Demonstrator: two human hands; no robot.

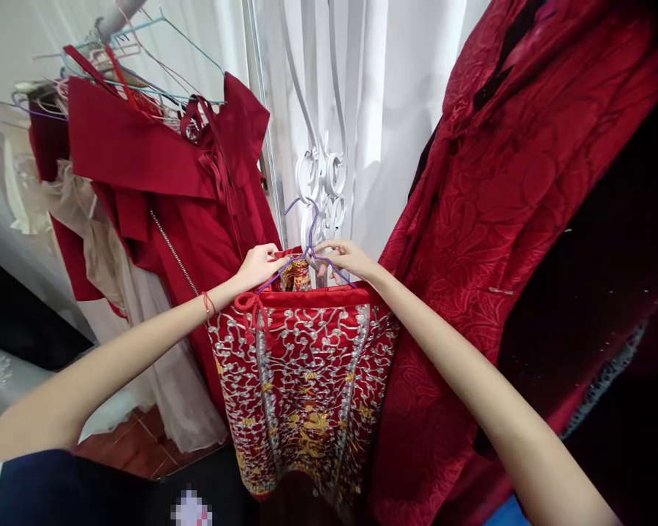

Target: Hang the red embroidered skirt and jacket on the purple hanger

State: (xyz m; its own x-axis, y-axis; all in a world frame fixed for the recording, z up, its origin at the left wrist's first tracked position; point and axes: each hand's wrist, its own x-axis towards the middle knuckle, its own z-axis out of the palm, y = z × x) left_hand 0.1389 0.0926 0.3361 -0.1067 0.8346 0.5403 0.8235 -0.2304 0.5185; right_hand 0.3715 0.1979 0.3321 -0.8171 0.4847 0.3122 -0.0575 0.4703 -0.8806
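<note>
A red skirt point(307, 351) with silver and gold embroidery and a red bow at its waistband hangs from a purple wire hanger point(310, 232) in the middle of the head view. My left hand point(259, 266) is closed on the hanger's left arm, just above the waistband, with its thumb pointing inward. From the other side, my right hand point(352, 260) pinches the hanger near its neck, fingers bent. Gold and red fabric shows behind the hanger between my hands. The hook lies in front of white metal scrollwork point(335, 175); whether it is hooked there, I cannot tell.
At left, a dark red dress point(142, 139) and pale tulle garments point(169, 380) hang on a rail point(121, 16) with several hangers. A large red patterned dress point(504, 190) fills the right side. White curtains point(400, 88) stand behind; a tiled floor point(131, 446) shows below.
</note>
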